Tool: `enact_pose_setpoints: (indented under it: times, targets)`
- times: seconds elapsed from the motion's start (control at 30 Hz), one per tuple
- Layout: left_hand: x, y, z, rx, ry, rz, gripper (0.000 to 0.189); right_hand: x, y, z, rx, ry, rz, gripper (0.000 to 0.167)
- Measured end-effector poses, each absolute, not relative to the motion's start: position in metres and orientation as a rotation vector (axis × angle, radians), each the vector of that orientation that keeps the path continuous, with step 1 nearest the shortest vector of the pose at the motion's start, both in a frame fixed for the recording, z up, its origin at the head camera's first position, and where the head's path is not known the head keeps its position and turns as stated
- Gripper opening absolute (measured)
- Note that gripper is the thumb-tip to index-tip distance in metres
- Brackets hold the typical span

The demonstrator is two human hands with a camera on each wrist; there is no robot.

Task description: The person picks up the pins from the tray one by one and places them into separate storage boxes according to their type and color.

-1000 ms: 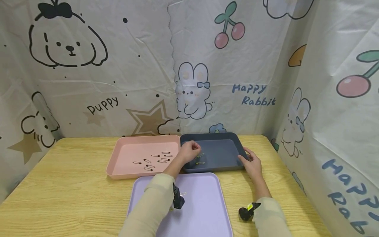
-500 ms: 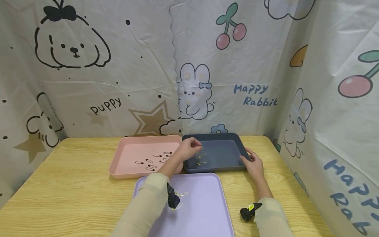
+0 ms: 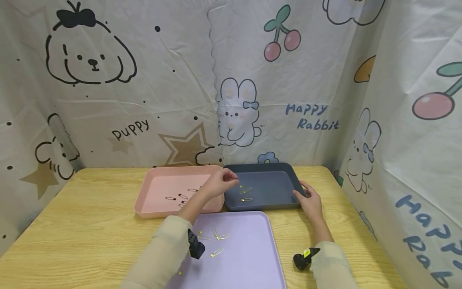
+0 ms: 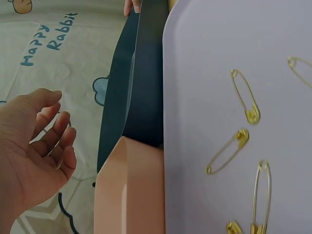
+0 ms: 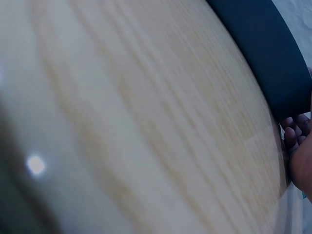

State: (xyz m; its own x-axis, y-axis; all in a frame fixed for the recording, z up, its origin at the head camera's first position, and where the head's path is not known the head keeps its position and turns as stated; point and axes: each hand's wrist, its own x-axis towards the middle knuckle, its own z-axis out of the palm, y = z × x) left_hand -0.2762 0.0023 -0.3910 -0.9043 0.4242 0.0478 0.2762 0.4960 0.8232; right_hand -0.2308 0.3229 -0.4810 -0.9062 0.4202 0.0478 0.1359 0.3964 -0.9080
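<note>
My left hand hovers over the seam between the pink tray and the dark blue tray. Its fingers are loosely bent with nothing between them, as the left wrist view also shows. Three gold safety pins lie in the left part of the dark blue tray. At that tray's right end, my right hand grips the rim, thumb on the near side and fingers behind. Nearer to me, several gold safety pins lie on the lilac tray.
Several safety pins with dark heads lie in the pink tray, partly hidden by my left forearm. All three trays sit close together on a wooden table. A printed cloth hangs behind and at both sides.
My left hand has drawn back leftward from over the dark blue tray, uncovering a third gold pin there and more pins on the lilac tray. The right hand keeps its hold.
</note>
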Motion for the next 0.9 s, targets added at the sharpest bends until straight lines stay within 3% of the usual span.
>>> enact_pose_setpoints:
  times: [0.9]
  targets:
    - [-0.242,-0.067,-0.391,0.661,2.709,1.257,0.016,-0.23,0.322,-0.48,-0.494,-2.412,1.501,0.053]
